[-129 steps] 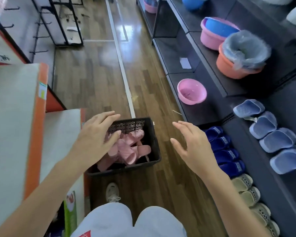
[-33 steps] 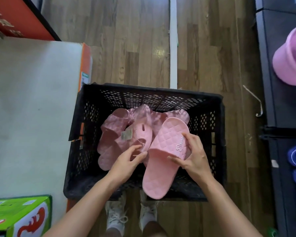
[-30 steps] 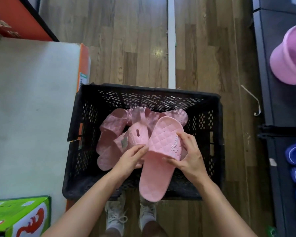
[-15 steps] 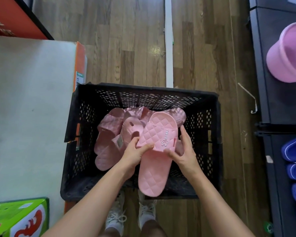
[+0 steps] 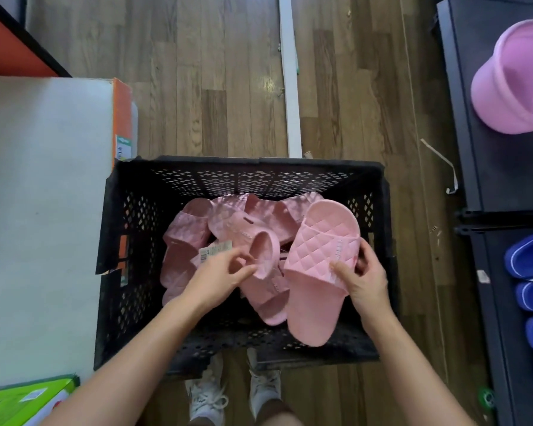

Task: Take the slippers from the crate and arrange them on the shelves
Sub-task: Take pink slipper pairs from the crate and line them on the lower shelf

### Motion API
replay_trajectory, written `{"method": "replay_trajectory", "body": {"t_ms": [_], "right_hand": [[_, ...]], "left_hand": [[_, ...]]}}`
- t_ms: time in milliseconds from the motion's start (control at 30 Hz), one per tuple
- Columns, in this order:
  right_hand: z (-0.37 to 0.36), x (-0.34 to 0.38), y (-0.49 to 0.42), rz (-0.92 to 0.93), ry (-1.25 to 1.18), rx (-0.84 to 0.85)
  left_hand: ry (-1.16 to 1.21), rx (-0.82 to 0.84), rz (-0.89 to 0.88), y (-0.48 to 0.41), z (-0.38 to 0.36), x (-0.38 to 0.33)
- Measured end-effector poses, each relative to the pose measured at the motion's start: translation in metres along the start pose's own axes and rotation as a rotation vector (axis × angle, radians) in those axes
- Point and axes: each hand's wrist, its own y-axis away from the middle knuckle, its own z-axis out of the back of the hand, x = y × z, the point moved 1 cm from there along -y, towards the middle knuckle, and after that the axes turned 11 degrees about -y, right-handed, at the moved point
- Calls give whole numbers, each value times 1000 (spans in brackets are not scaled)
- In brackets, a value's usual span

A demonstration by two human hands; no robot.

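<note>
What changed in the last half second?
The left hand let go of the quilted slipper and now pinches a second slipper in the crate. The right hand kept its grip and swung the quilted slipper rightward. The crate stayed put.

Both bare forearms are reaching forward and down, angling in toward each other. The left hand (image 5: pixel 223 276) is pinching the edge of a pink slipper (image 5: pixel 263 253) with thumb and fingertips, while the right hand (image 5: pixel 365 279) is gripping a quilted slipper (image 5: pixel 317 259), thumb pressing on top.
</note>
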Motion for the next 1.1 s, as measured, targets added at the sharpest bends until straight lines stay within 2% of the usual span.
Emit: {"method": "replay_trajectory", "body": {"t_ms": [67, 200, 300, 433, 567, 667, 767, 833, 900, 1000, 1100], "right_hand": [[12, 2, -3, 26, 56, 16], [29, -5, -9, 25, 75, 27], [40, -9, -13, 18, 87, 50], [53, -12, -13, 20, 81, 30], [60, -15, -16, -3, 70, 43], [57, -17, -17, -16, 56, 46], [55, -17, -15, -29, 64, 30], [52, -17, -15, -27, 83, 43], [47, -13, -13, -35, 98, 63], [37, -5, -9, -33, 106, 57], [25, 3, -3, -24, 108, 1]], "left_hand": [[-117, -52, -65, -18, 5, 1], [-480, -39, -344, -67, 8, -11], [-680, 104, -331, -99, 0, -23], [-793, 278, -345, -124, -15, -27], [-858, 331, -406, -135, -15, -33], [-914, 462, -285, -144, -12, -32], [-813, 516, -94, -145, -5, -16], [-916, 448, -216, -136, -5, -9], [-865, 378, -323, -127, -5, -3], [-745, 409, -299, -113, 6, -4], [-863, 357, -349, -98, 15, -6]]}}
